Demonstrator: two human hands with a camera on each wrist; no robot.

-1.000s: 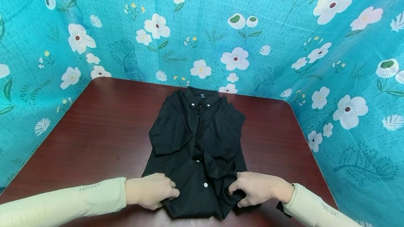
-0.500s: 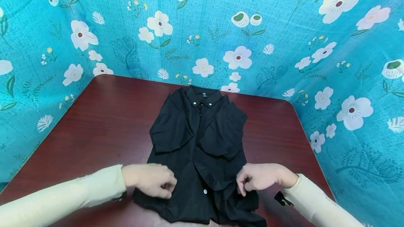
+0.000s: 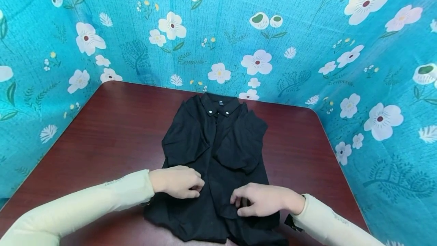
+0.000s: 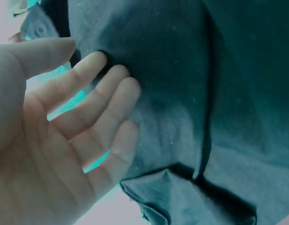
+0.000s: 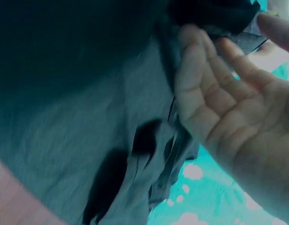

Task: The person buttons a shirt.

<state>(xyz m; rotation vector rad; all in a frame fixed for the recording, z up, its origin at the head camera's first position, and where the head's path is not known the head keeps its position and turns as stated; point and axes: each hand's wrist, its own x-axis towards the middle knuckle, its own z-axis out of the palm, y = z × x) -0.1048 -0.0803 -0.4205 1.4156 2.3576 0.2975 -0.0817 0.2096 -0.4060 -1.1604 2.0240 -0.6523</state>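
Observation:
A black short-sleeved button-up shirt (image 3: 191,136) lies front up in the head view, its collar (image 3: 218,105) at the far side and both sleeves folded inward over the chest. Over the middle of the shirt is my left hand (image 3: 179,182); the left wrist view has its fingers (image 4: 104,103) loosely bent beside the cloth, pinching nothing. Lower down on the right side, my right hand (image 3: 259,199) hovers at or touches the front panel, thumb apart from relaxed fingers (image 5: 191,79). Whether its fingertips touch the cloth is unclear. The lower hem reaches the bottom of the head view.
A dark red-brown table (image 3: 119,132) with rounded far corners carries the shirt. Blue floral curtain (image 3: 218,29) hangs close behind the table and along both sides. Bare tabletop (image 3: 300,143) shows left and right of the shirt.
Both hands have let go of the shirt's lower sides. The bunched lower front has spread flatter and the hem lies nearer. The left hand has moved right and up, the right hand inward.

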